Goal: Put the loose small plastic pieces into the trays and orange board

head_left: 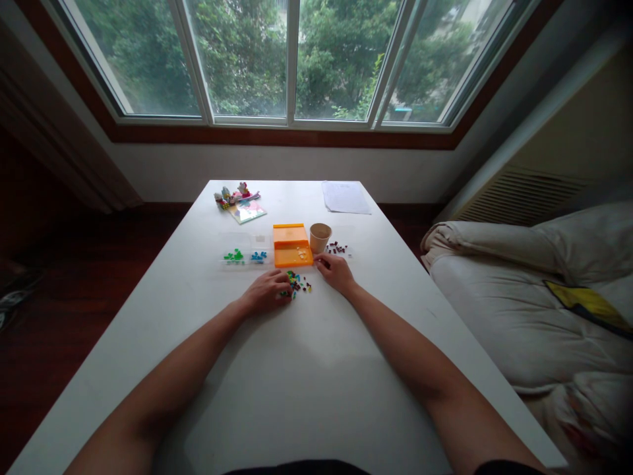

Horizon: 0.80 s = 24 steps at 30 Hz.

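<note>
My left hand (270,290) rests on the table with bent, slightly parted fingers at the left side of a pile of small mixed-colour pieces (297,282). The fingers touch the pile and cover part of it. My right hand (336,272) is closed in a pinch by the lower right corner of an open orange box (289,254), just below a paper cup (320,236). What its fingertips hold is too small to make out. Several pale pieces (302,253) lie in the box. Dark brown pieces (337,247) sit in a clear tray right of the cup.
Left of the orange box, a clear compartment tray (222,258) holds green pieces (234,256) and blue pieces (258,256). Small figures (232,196) and a card (248,212) lie at the back left. Paper sheets (345,197) are at the back right. A sofa (484,310) flanks the white table (297,382).
</note>
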### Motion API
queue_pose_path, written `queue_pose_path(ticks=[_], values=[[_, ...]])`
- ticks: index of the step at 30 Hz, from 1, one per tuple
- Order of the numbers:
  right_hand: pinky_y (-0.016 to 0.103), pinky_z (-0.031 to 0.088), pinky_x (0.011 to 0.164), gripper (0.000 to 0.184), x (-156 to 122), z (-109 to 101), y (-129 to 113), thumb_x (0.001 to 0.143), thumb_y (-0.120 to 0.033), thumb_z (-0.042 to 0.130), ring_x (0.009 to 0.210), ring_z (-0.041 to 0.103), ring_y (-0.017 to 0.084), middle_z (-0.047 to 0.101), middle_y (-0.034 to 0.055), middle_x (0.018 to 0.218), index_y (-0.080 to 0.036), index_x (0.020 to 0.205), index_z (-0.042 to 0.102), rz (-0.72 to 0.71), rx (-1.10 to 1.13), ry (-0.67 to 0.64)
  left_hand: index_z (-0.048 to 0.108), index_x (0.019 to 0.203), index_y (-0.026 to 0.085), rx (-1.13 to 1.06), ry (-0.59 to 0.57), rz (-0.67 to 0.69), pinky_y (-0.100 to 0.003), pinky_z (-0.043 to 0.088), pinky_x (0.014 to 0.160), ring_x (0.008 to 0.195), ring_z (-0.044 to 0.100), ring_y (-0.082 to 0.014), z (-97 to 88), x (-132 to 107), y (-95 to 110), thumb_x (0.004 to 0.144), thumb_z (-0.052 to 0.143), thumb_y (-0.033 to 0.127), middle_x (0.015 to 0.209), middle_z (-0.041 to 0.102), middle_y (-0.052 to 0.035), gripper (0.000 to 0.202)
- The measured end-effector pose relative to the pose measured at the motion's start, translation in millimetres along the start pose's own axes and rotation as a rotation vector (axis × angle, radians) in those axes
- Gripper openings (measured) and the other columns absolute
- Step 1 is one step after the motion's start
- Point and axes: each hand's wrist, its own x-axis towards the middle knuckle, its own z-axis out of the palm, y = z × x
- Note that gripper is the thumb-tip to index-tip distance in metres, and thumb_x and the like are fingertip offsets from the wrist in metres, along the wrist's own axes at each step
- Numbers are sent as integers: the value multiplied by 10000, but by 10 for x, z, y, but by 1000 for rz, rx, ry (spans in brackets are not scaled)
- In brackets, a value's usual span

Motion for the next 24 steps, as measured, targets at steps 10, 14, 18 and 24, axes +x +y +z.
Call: queue_pose_path(ticks=[10,14,18,24], values=[[241,400,625,185,0,12,5,895,-265,560,626,544,136,655,8,735,-207,965,721,-1,11,-3,689,963,222,-135,173,-121,-299,486,816,890,630,-176,87,-43,-87,926,601,264,953,710,-48,105],[238,395,621,180,3,15,2,888,-262,566,622,538,132,648,2,734,-208,967,718,1,17,0,665,953,210,-158,243,-204,-271,478,740,773,612,-150,109,-71,-166,921,597,258,872,686,-33,89],[238,391,618,181,3,12,-6,886,-262,567,619,532,132,643,0,725,-211,966,721,-3,9,1,633,927,214,-142,351,-328,-254,455,686,714,587,-141,100,-78,-214,932,554,265,823,657,-18,94],[237,399,620,185,0,-5,-30,880,-258,568,627,544,133,658,5,733,-206,963,725,12,10,-3,602,1004,222,-109,701,-706,-269,452,700,761,611,-168,9,-142,-394,956,492,331,873,661,-31,162]])
